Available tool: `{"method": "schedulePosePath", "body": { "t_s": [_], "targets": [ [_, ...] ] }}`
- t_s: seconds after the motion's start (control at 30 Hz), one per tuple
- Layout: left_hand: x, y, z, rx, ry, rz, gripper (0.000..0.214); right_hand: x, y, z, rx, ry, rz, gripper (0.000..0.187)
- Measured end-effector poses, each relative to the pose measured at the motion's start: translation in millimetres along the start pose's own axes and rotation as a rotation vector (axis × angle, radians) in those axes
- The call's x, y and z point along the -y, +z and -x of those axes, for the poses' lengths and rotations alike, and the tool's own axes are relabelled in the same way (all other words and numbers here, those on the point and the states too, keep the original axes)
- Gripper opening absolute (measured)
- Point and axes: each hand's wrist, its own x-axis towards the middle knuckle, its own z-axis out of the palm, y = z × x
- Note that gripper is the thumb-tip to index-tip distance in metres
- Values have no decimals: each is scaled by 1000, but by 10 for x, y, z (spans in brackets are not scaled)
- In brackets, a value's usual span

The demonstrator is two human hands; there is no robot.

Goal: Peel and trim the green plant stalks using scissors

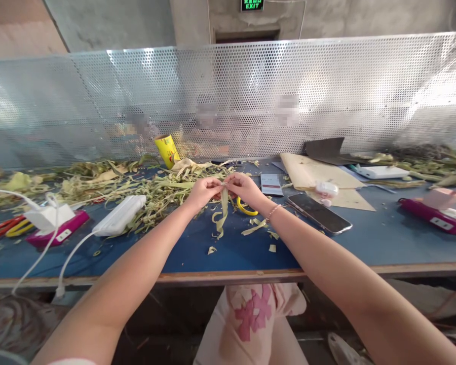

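Both of my hands meet over the middle of the blue table. My left hand and my right hand pinch the top of a pale green dried leaf strip, whose lower end hangs and curls toward the tabletop. The fingertips hide where the strip is gripped. Left of my hands and behind them spreads a heap of dried leaf strips. Just below my right hand lies a yellow ring-shaped handle, its other end hidden. Small leaf scraps lie in front.
A perforated metal screen stands along the back. A yellow tube leans before it. To the right are a phone, a card and brown paper. A white power bank and purple power strip lie left, with cables.
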Motion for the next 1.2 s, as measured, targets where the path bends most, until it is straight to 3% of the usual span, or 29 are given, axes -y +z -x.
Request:
{"method": "schedulePosePath", "body": {
  "t_s": [0.33,0.6,1.07,1.2],
  "targets": [
    [-38,23,31,-131,20,69,11,8,21,11,11,17,-104,13],
    [-55,75,45,-111,-2,56,8,-42,24,5,1,17,-23,24],
    [-88,56,67,-48,-95,113,16,-99,-7,-34,1,-34,5,17],
    [-77,59,57,-42,-53,67,18,-90,5,-28,-16,-2,-27,18]
  ]
}}
